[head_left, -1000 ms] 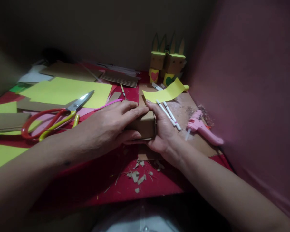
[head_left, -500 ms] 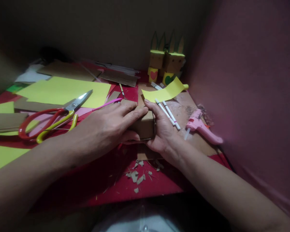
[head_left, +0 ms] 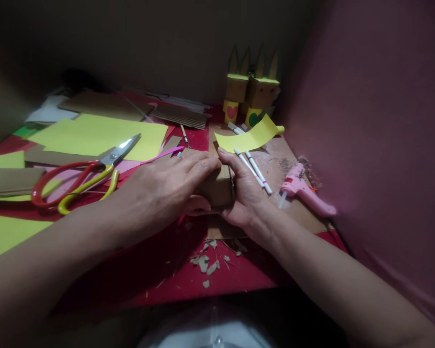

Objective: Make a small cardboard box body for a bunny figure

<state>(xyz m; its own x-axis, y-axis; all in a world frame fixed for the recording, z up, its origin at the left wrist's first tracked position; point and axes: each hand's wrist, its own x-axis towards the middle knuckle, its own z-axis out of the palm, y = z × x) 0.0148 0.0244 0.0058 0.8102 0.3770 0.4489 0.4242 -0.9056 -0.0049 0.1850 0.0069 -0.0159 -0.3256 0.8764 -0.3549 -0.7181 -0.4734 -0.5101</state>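
A small brown cardboard box (head_left: 217, 191) is held between my two hands, a little above the table. My left hand (head_left: 166, 183) is closed round its left side, with fingers over the top and the thumb low on the near face. Against the right side presses my right hand (head_left: 244, 193), its thumb at the top far corner and its other fingers mostly hidden behind and under the box. Just beyond my right hand lie white marker pens (head_left: 253, 170) and a curled strip of yellow paper (head_left: 248, 140).
Scissors (head_left: 108, 164) with red and yellow handles lie left on yellow paper (head_left: 105, 135). A pink glue gun (head_left: 304, 191) rests right on a cardboard sheet (head_left: 308, 217). Cardboard figures (head_left: 263, 92) with pointed ears stand at the back. Paper scraps (head_left: 205, 263) litter the red table (head_left: 148, 275).
My hands keep their hold on the cardboard box, and the left fingers have shifted slightly on its top. The whole view has moved a little.
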